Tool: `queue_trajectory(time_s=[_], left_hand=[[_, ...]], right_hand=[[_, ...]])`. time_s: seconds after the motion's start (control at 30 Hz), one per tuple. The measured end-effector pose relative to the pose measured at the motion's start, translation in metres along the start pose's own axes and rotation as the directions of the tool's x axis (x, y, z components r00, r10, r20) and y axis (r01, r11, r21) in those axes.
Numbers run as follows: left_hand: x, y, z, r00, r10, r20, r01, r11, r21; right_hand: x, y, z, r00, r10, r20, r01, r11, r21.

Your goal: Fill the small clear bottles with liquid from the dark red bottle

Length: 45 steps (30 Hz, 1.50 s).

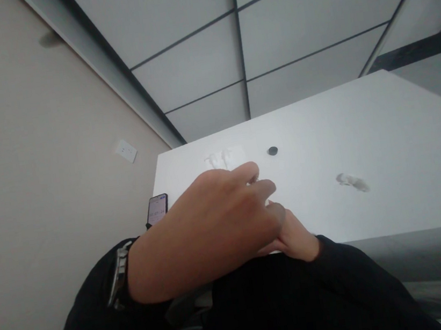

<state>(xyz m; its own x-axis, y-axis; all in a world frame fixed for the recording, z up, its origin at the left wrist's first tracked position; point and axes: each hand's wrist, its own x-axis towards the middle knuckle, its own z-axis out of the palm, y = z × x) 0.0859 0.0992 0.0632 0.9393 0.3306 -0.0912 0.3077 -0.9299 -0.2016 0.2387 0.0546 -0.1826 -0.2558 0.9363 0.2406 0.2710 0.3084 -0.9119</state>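
Wall panels of pale grey, split by dark seams, fill the upper view above a white bench (pixel 382 127) that runs away from the camera. Black sleeves come next, the left one ending in a metal wristwatch (pixel 118 276). The left hand (pixel 205 232) dominates the foreground, back turned to the camera, fingers curled loosely forward over the bench's near edge; whether its grip holds anything cannot be told, since the palm faces away. The right hand (pixel 295 236) lies beneath and behind it, mostly covered, so its grip cannot be read either. The two hands overlap, probably meeting over something small kept close to the body. A phone (pixel 157 208) with a lit screen leans at the bench's left corner, apparently propped where it can be seen. Further out lie a crumpled white scrap (pixel 222 159), a grey smudge-like scrap (pixel 353 182) and a small dark disc (pixel 272 151), all well apart from the hands.
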Motion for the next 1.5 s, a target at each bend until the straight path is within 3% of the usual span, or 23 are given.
queue_trajectory(time_s=[0.23, 0.5, 0.73, 0.8, 0.9, 1.0, 1.07, 1.13, 1.23, 1.3, 1.5], left_hand=[[-0.008, -0.003, 0.004, 0.997, -0.080, 0.022, 0.081, 0.995, -0.052], [-0.043, -0.013, 0.031, 0.958, -0.279, -0.070, 0.240, 0.909, -0.341], [-0.067, -0.012, 0.055, 0.919, -0.394, -0.029, 0.337, 0.818, -0.466], [-0.074, -0.012, 0.062, 0.899, -0.434, -0.063, 0.341, 0.783, -0.521], [-0.084, -0.013, 0.077, 0.825, -0.537, -0.177, 0.318, 0.700, -0.640], [-0.085, -0.015, 0.096, 0.692, -0.668, -0.274, 0.261, 0.586, -0.768], [-0.080, -0.017, 0.109, 0.617, -0.730, -0.294, 0.197, 0.505, -0.840], [-0.070, -0.020, 0.123, 0.582, -0.762, -0.286, 0.121, 0.429, -0.895], [-0.051, -0.024, 0.141, 0.585, -0.765, -0.269, 0.036, 0.356, -0.934], [-0.039, -0.026, 0.150, 0.601, -0.754, -0.266, 0.041, 0.361, -0.932], [-0.020, -0.030, 0.174, 0.689, -0.713, -0.132, 0.373, 0.505, -0.778]], right_hand=[[-0.001, 0.011, 0.002, 0.991, -0.120, -0.053, 0.120, 0.993, -0.009], [-0.004, 0.026, 0.004, 0.964, -0.263, -0.046, 0.261, 0.965, -0.035], [-0.009, 0.038, 0.006, 0.967, -0.249, -0.057, 0.245, 0.967, -0.068], [-0.011, 0.046, 0.008, 0.970, -0.237, -0.057, 0.232, 0.970, -0.076], [-0.014, 0.062, 0.013, 0.963, -0.250, -0.099, 0.239, 0.965, -0.106], [-0.018, 0.077, 0.015, 0.957, -0.247, -0.149, 0.230, 0.965, -0.125], [-0.020, 0.081, 0.015, 0.953, -0.256, -0.164, 0.238, 0.964, -0.120], [-0.023, 0.081, 0.012, 0.953, -0.246, -0.177, 0.229, 0.967, -0.112], [-0.027, 0.078, 0.006, 0.965, -0.188, -0.185, 0.173, 0.980, -0.095], [-0.029, 0.079, 0.002, 0.965, -0.173, -0.196, 0.156, 0.983, -0.098], [-0.032, 0.088, -0.009, 0.949, -0.215, -0.229, 0.183, 0.971, -0.154]])
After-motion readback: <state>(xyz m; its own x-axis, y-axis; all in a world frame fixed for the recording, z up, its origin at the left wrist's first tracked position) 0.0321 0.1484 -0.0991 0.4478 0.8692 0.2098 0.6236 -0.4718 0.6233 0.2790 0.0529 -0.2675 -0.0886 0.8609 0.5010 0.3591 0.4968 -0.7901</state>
